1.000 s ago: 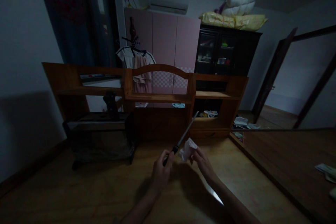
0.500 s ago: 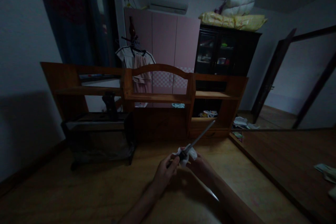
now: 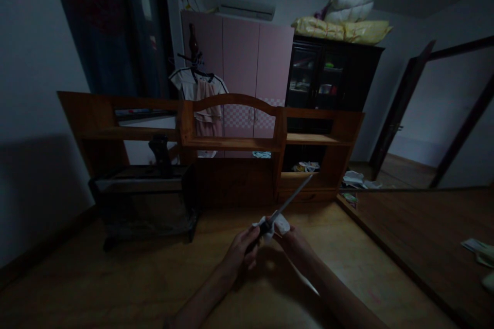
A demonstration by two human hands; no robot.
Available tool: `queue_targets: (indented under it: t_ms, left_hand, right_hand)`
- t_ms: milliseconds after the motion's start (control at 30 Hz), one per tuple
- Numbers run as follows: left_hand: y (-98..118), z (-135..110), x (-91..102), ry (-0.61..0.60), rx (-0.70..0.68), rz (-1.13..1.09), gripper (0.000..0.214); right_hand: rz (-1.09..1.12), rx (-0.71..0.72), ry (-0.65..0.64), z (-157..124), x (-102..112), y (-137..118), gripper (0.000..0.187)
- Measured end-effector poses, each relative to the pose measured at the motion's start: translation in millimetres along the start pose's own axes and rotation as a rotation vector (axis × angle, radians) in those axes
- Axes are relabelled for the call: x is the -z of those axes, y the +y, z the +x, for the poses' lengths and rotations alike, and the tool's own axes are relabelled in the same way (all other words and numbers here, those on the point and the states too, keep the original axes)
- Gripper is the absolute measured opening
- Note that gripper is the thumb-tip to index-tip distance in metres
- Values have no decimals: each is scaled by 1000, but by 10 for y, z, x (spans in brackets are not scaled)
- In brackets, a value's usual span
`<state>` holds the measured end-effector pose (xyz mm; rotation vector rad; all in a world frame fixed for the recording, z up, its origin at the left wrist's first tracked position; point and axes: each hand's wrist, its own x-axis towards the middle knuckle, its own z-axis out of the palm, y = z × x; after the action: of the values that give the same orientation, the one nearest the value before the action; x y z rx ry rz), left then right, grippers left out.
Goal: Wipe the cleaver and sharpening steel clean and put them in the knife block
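My left hand [image 3: 241, 249] is closed around the dark handle of a long, thin metal blade [image 3: 292, 197], whose exact kind I cannot make out in the dim light. The blade slants up and away to the right. A crumpled white tissue [image 3: 282, 223] is wrapped about the blade's base, beside the handle. My right hand [image 3: 293, 241] is closed on this tissue, with its fingers mostly hidden behind it. Under my right forearm a shiny pale strip [image 3: 310, 286] shows in part on the wooden surface [image 3: 216, 298].
A wooden shelf unit [image 3: 235, 143] stands across the far edge of the surface. At left is a dark glass-sided tank [image 3: 142, 208] with a black device [image 3: 160, 154] on top. A raised wooden edge [image 3: 386, 247] runs along the right, with cloths [image 3: 480, 252] beyond.
The blade and its handle have shifted slightly left and down. My left hand has moved back along the handle, showing more of it. My right hand stays at the tissue.
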<state>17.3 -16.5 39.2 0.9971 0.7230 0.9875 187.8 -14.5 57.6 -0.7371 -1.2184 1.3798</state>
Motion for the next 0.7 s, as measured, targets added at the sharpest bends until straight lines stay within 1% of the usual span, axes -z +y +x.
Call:
queue_targets:
  t_ms: [133, 200, 300, 367, 433, 533, 633, 700]
  left_hand:
    - [6, -12, 16, -30, -1, -65, 42]
    - [4, -18, 25, -68, -12, -99, 39]
    - [-2, -23, 36, -103, -24, -122, 40]
    - [1, -28, 38, -108, -21, -118, 43]
    - [13, -36, 35, -104, -25, -118, 43]
    - [37, -47, 20, -86, -13, -104, 44]
    - [45, -53, 10, -72, -4, -77, 44]
    - [41, -57, 10, -84, -9, -70, 42]
  right_hand:
    - [-33, 19, 13, -10, -47, -56, 31]
    - [-28, 32, 42, 14, -4, -48, 30]
    - [5, 35, 66, 65, 117, -31, 34]
    - [39, 45, 27, 78, 178, -43, 38]
    - [60, 57, -44, 63, 185, -77, 43]
    - [53, 37, -129, 12, 112, -119, 43]
    - [69, -4, -176, -25, 37, -109, 42]
    - [83, -15, -198, -37, 20, -91, 43]
